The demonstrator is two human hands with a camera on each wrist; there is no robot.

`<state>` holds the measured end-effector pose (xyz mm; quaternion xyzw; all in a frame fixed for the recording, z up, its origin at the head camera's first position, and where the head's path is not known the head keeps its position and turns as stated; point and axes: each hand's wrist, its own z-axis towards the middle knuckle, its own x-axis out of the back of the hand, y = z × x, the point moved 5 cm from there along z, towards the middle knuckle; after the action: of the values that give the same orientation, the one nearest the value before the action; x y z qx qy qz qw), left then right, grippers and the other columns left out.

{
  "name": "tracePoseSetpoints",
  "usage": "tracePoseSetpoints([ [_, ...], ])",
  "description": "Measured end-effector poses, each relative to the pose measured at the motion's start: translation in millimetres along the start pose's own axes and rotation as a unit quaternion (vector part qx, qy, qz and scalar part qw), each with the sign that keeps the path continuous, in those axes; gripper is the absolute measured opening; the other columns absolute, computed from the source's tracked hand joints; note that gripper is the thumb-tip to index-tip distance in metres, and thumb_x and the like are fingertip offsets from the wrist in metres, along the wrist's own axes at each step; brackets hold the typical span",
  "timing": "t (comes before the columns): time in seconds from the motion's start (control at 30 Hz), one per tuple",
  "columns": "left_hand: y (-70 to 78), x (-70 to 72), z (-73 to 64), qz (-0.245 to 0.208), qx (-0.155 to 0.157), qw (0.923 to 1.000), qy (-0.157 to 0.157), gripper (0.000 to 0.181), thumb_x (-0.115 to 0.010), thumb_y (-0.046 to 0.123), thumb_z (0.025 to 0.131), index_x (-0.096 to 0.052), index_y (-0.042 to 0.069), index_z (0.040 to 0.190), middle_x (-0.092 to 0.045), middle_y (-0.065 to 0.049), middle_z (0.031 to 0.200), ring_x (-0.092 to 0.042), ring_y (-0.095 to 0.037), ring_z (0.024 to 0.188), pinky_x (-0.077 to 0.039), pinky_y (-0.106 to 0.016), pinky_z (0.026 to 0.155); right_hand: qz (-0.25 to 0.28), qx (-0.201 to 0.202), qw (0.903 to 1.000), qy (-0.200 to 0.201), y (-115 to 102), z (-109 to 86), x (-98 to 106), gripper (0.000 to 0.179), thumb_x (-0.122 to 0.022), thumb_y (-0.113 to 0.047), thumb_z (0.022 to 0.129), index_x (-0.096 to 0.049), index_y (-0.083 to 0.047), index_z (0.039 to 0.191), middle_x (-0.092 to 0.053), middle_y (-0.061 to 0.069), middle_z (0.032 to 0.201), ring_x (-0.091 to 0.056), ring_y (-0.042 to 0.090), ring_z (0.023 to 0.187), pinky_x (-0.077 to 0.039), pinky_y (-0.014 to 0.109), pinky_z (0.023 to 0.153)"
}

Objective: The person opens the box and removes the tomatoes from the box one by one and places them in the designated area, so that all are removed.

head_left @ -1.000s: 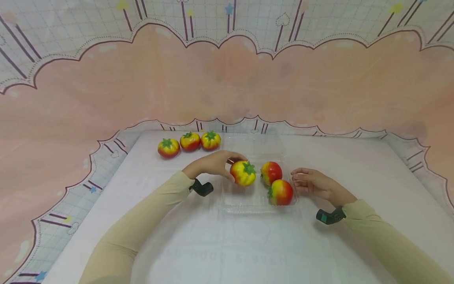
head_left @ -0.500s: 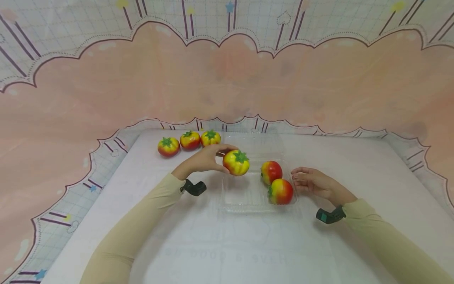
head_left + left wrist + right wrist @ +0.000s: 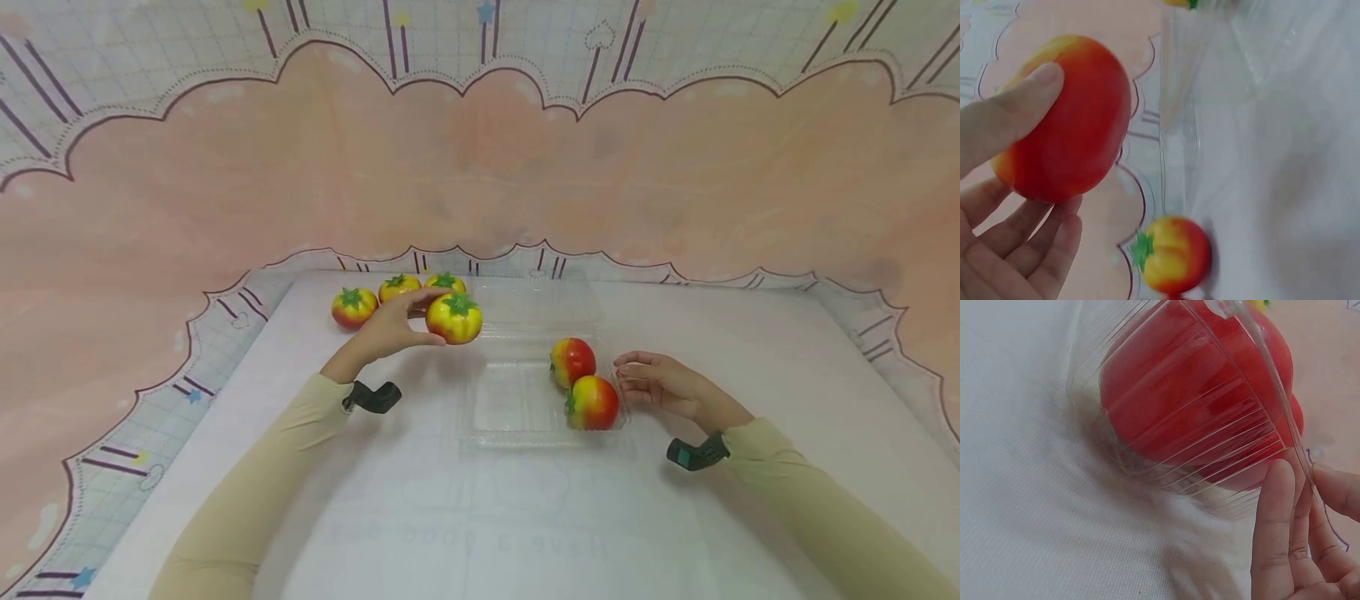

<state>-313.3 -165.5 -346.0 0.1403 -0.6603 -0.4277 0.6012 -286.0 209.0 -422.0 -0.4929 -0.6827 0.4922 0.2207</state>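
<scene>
A red-and-yellow tomato (image 3: 454,323) with a green leafy top is in my left hand (image 3: 386,329), raised left of the clear plastic box (image 3: 510,433). The left wrist view shows the thumb (image 3: 1013,119) pressed on its red side and the fingers underneath. My right hand (image 3: 663,387) pinches the box's right rim; in the right wrist view thumb and fingers lie on either side of that rim (image 3: 1300,450). Two more tomatoes, one farther back (image 3: 574,362) and one nearer (image 3: 593,403), lie along the box's right side.
Three tomatoes stand in a row at the back left: a left one (image 3: 354,308), a middle one (image 3: 398,286) and a right one (image 3: 446,282), the last two partly behind my left hand. The box's clear lid (image 3: 536,302) lies folded back. A patterned cloth (image 3: 480,183) hangs behind the table.
My left hand has carried the tomato from over the box's left half, back and leftward past its left edge. The right hand and the two tomatoes in the box have stayed put.
</scene>
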Motion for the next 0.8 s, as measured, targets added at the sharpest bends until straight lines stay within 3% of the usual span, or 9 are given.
tracePoseSetpoints([
  [0.43,-41.3,39.7,-28.9,-0.023,0.081,0.9915,0.099,0.073,-0.074,0.02,0.081,-0.038,0.009,0.143,-0.041,-0.017,0.145,-0.044,-0.035,0.13,-0.04,-0.045,0.106,0.0,-0.002,1.0,0.006,-1,0.0,-1,0.007,-0.054,-0.013,0.095,-0.059,-0.016,0.098,-0.064,-0.004,0.088,-0.062,0.009,0.078,-0.055,0.018,0.078],
  [0.8,-73.4,64.8,-58.7,-0.018,0.109,0.9813,0.158,0.074,-0.072,0.027,0.082,-0.035,0.009,0.144,-0.043,-0.019,0.142,-0.042,-0.036,0.129,-0.038,-0.05,0.107,-0.003,-0.003,1.0,0.009,-1,1.0,1,0.006,-0.055,-0.014,0.095,-0.059,-0.015,0.099,-0.065,-0.004,0.087,-0.062,0.009,0.078,-0.055,0.018,0.078],
])
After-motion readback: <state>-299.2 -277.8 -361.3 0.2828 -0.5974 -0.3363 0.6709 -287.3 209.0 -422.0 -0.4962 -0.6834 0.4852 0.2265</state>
